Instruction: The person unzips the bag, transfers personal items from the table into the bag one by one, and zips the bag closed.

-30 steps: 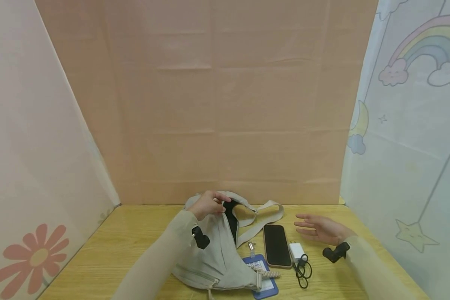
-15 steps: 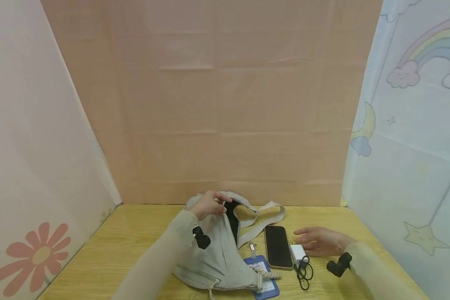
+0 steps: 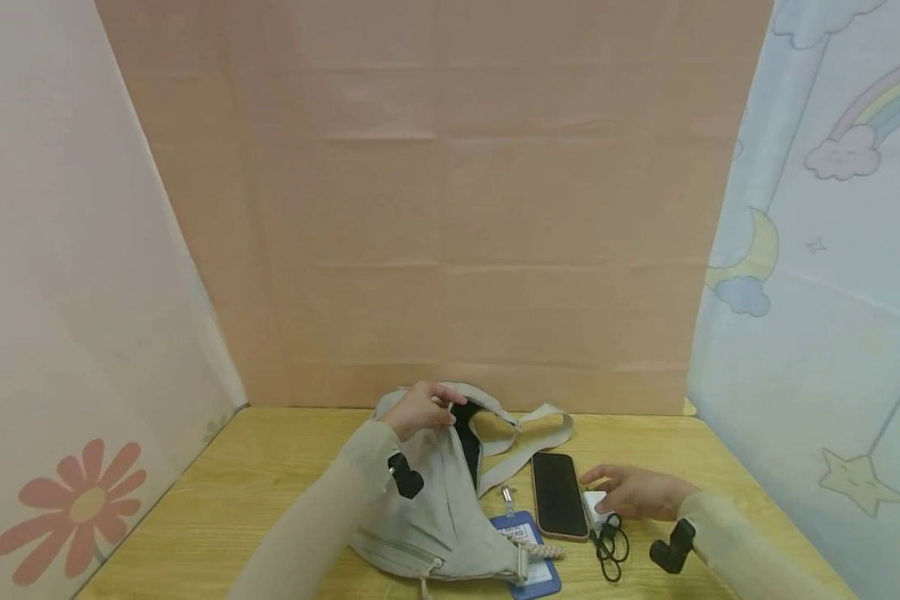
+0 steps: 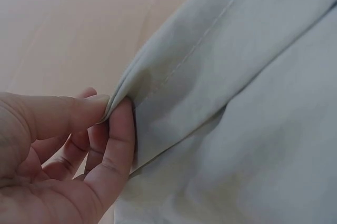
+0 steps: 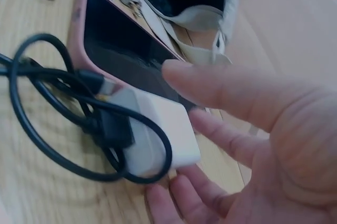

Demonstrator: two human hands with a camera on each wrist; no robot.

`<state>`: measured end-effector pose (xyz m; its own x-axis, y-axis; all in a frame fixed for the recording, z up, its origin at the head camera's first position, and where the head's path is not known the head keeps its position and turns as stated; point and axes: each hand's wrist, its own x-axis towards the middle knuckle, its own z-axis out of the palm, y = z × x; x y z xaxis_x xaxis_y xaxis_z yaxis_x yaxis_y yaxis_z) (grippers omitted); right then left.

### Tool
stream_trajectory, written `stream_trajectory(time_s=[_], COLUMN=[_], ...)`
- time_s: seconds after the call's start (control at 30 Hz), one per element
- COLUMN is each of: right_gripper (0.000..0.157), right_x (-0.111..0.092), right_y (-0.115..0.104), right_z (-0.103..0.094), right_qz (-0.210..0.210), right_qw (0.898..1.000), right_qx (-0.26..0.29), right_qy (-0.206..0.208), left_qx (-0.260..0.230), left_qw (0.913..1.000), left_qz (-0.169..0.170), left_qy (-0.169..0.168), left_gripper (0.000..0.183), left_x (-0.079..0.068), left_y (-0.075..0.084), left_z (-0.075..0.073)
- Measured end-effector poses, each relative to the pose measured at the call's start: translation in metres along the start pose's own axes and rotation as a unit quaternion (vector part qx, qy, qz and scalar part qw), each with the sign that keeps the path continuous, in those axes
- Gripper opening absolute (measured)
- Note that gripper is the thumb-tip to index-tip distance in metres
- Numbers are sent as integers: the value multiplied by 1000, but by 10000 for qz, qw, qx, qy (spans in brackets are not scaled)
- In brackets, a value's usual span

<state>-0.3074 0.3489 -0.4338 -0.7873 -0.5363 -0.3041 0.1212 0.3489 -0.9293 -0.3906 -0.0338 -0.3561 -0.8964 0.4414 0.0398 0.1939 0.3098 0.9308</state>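
My left hand [image 3: 420, 410] pinches the edge of a light grey fabric bag [image 3: 423, 500] at its unzipped opening; thumb and index finger meet on the cloth in the left wrist view. The dark inside of the bag shows beside the fingertips. On the right, my right hand [image 3: 641, 493] is at a white charger plug [image 5: 168, 129]. Its fingers lie along the plug's far side and the thumb hovers above, apart from it. A looped black cable [image 5: 58, 166] is plugged into the charger. A phone in a pink case [image 5: 126, 48] lies just beside it.
A blue card holder [image 3: 537, 590] with a metal clip lies partly under the bag's braided cord [image 3: 543, 551]. The bag's strap [image 3: 528, 450] loops behind the phone. A wooden table [image 3: 270, 467] carries everything, with a tan sheet behind and printed panels at both sides.
My right hand has moved down and left to the charger, its fingers lowering around it. The left hand keeps its pinch on the bag. The head view has shifted slightly.
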Motion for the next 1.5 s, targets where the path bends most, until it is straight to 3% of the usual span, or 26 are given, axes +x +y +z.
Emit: stream_trajectory(time_s=[0.3,0.53,0.67,0.9,1.2,1.33,1.5], right_gripper=[61,64,63,58,54,53,51], right_x=[-4,-4,-5,1,4,3,-5], right_y=[-3,-5,-10,-14,-17,-16,-14], right_z=[16,25,30,39,43,39,30], right_qz=[294,163,333,844,885,888,687], right_qw=[9986,9955,9878,9638,9464,9475,9646], right_qx=[-274,-743,-1190,-1690,-2000,-1891,-1251], right_qy=[352,561,944,1881,2376,2420,2216], left_qx=[-38,-44,-39,-38,20,20,60], left_qw=[10000,10000,10000,10000,9999,10000,9999], left_qz=[-3,-7,-2,-31,-41,-28,-30], left_qy=[-12,16,38,59,103,90,81], left_gripper=[35,35,34,35,34,34,34], left_x=[0,0,1,-1,-2,-2,0], left_y=[0,1,1,3,6,6,4], left_z=[3,4,5,5,4,4,4])
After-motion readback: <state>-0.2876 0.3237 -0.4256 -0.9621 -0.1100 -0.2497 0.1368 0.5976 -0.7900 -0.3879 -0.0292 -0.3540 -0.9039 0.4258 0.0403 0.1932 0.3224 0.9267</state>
